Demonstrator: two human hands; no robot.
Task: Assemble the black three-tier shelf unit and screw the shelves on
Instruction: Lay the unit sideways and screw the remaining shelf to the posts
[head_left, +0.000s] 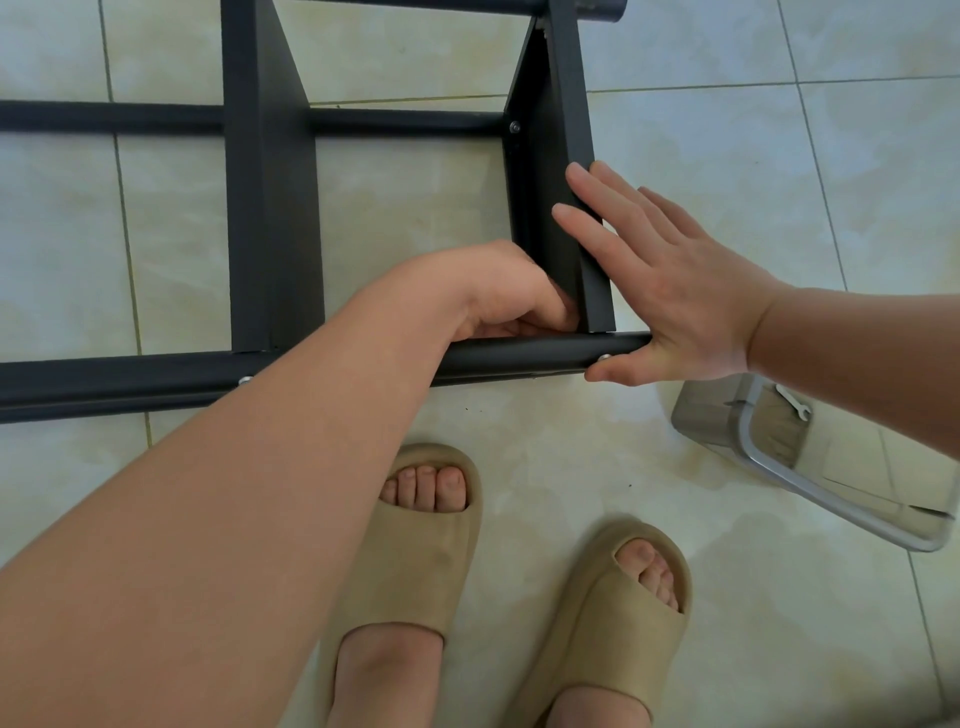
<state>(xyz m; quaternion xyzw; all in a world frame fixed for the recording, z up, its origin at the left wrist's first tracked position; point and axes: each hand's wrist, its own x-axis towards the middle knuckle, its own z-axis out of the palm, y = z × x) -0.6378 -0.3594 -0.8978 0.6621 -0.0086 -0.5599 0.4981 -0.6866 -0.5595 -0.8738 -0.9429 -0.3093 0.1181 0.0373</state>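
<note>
**Both hands at the corner of the shelf unit on the floor**

The black metal three-tier shelf unit (270, 130) lies on its side on the pale tiled floor (727, 156), directly ahead of the person's feet. Two flat black shelf panels are in view, both standing on edge: the left panel (283, 270) and the right panel (550, 208). Three round black tubes cross them: the near tube (130, 384), the middle tube (405, 120) and the top tube (415, 5) at the upper edge of the view. Three silver screw heads show: one on the right panel by the middle tube (514, 126) and two on the near tube (604, 357) (245, 381).

The right hand (675, 291) is spread flat, its straight fingers pressing the outer face of the right panel and its thumb lying along the end of the near tube. The left hand (498, 291) reaches into the inner corner where the right panel meets the near tube. Its fingers are curled, but they are hidden there, so I cannot tell whether they pinch anything.

On the floor to the right of the unit's near corner sits one clear plastic container (769, 462) with one small white wrench (792, 402) inside. Two beige foam sandals are on the feet, left (415, 545) and right (613, 613).
</note>
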